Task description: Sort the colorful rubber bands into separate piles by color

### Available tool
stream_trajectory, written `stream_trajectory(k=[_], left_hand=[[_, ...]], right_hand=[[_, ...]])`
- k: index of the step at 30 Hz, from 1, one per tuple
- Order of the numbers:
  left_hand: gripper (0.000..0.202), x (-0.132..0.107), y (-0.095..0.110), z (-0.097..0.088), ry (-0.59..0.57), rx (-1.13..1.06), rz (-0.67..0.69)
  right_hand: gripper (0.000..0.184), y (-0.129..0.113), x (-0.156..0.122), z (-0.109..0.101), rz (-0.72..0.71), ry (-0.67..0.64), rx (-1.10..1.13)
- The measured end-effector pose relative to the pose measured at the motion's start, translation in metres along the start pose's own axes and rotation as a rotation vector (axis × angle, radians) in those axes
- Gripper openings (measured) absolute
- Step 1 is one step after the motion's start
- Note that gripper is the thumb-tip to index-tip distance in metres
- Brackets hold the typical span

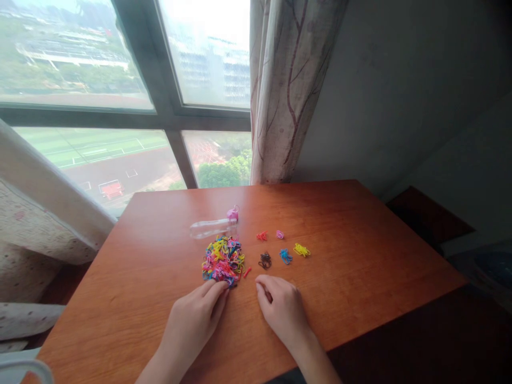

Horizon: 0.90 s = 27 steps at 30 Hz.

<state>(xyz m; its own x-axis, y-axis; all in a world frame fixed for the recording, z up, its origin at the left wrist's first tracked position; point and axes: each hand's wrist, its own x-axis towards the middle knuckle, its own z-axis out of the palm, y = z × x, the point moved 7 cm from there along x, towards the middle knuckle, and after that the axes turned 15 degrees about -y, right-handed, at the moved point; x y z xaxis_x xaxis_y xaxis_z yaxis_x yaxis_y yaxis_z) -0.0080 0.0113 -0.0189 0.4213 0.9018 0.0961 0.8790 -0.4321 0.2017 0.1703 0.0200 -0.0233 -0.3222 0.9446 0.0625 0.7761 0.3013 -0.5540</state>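
Note:
A heaped pile of small rubber bands [224,258] in mixed colours lies at the middle of the table. My left hand [198,309] touches the pile's near edge, its thumb and fingers pinched together; whatever is between the tips is hidden. My right hand [282,304] is curled just right of the pile, thumb and forefinger close together, and I cannot make out anything in them. Nearest to it is a small group of black bands [264,260]. Beyond are separate groups of blue bands [285,256], yellow bands [301,250], red bands [262,236] and pink bands [280,234].
A clear plastic bottle [212,228] lies on its side behind the pile, with a pink cap [232,213] by its right end. One red band [247,272] sits between pile and right hand. The wooden table [360,256] stands against a window with curtains [276,106].

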Motion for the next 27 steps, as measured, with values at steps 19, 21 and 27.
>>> stream_trajectory(k=[19, 21, 27], left_hand=[[0.021, 0.005, -0.002, -0.004, -0.006, -0.146, -0.017], [0.023, 0.004, -0.001, -0.001, -0.017, -0.090, -0.016], [0.023, 0.002, 0.004, -0.010, 0.043, -0.033, 0.034]], right_hand=[[0.019, 0.001, 0.000, 0.000, 0.006, -0.014, 0.021], [0.019, 0.001, 0.000, 0.000, 0.005, -0.017, 0.023], [0.018, 0.003, -0.001, 0.004, 0.004, -0.024, 0.037]])
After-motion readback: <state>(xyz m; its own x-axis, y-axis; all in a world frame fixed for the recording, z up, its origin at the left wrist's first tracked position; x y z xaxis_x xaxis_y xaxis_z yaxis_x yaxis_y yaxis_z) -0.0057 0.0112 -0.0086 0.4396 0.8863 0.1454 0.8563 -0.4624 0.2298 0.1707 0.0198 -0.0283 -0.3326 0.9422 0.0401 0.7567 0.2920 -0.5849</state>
